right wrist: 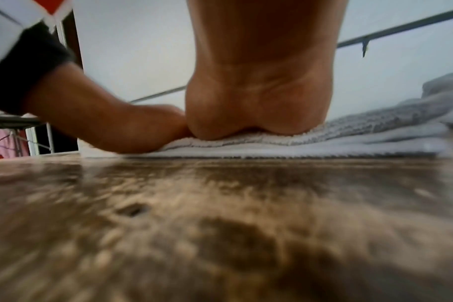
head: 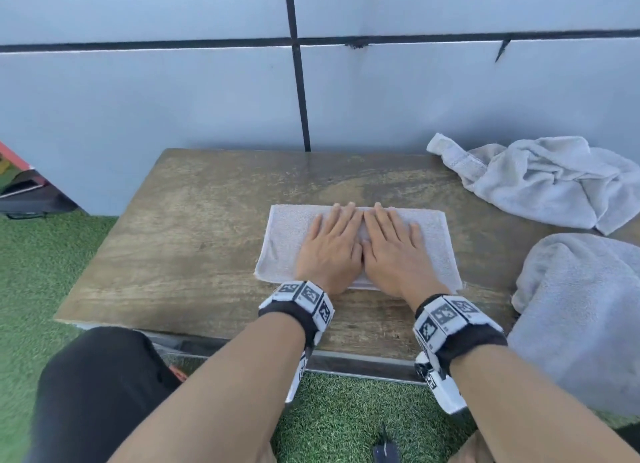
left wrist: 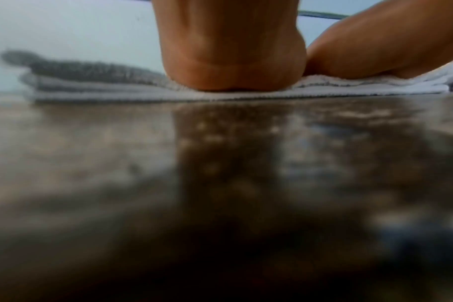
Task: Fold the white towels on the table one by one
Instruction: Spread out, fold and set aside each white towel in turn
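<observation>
Both hands (head: 360,251) flat, folded towel (head: 287,241) beneath

Towel middle: lying hidden under both hands on the folded towel (head: 287,241).
Pile edge: the grey towel pile (head: 581,317) is running off the right edge.
Tabletop: the table (left wrist: 220,183) is blurring near both wrist cameras.

The table (head: 180,241) lies bare along its left edge and across the far edge up to the wall (head: 138,99), so a hand could sweep there freely. The folded towel (head: 287,241) takes the middle near the front edge. At the far right corner a crumpled towel (head: 540,182) blocks the way, and another heap (head: 581,310) crowds the right edge.
</observation>
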Demonstrator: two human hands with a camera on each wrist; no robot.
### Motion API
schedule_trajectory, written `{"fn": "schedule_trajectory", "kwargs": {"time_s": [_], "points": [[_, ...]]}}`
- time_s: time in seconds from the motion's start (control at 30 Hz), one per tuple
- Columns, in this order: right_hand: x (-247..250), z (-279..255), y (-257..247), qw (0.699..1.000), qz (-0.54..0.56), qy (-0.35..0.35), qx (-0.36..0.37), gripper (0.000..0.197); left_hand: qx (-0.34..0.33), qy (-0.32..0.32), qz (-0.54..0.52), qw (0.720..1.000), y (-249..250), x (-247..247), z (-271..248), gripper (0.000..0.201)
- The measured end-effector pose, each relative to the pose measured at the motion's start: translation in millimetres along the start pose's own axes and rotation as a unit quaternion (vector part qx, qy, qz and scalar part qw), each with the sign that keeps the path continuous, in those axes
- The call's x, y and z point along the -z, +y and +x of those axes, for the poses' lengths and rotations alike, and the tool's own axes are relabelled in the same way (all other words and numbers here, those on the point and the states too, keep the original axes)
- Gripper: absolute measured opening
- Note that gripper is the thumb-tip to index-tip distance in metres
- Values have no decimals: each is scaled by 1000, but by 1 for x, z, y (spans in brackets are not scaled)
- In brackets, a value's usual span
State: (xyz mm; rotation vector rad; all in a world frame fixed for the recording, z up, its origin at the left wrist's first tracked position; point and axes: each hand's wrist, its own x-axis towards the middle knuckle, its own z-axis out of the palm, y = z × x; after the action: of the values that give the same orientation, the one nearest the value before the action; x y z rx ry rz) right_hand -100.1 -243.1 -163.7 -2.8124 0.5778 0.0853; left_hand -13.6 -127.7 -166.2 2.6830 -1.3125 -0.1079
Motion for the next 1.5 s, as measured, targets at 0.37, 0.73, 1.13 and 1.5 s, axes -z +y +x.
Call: {"fn": "schedule_trajectory", "kwargs": {"time_s": [0.37, 0.73, 1.13, 1.5], "points": [[5, 7, 1, 998, -4, -64, -13, 59, 7, -3, -28, 1000, -3, -3, 0, 60], [6, -7, 9, 999, 7, -29, -21, 62, 53, 25, -45, 997, -22, -5, -10, 59], [10, -28, 32, 998, 7, -20, -63, 64, 105, -14, -38, 994, -52, 6, -37, 65], [4, -46, 58, 994, 28, -3, -102, 66, 145, -56, -30, 987, -55, 13, -57, 71]]}}
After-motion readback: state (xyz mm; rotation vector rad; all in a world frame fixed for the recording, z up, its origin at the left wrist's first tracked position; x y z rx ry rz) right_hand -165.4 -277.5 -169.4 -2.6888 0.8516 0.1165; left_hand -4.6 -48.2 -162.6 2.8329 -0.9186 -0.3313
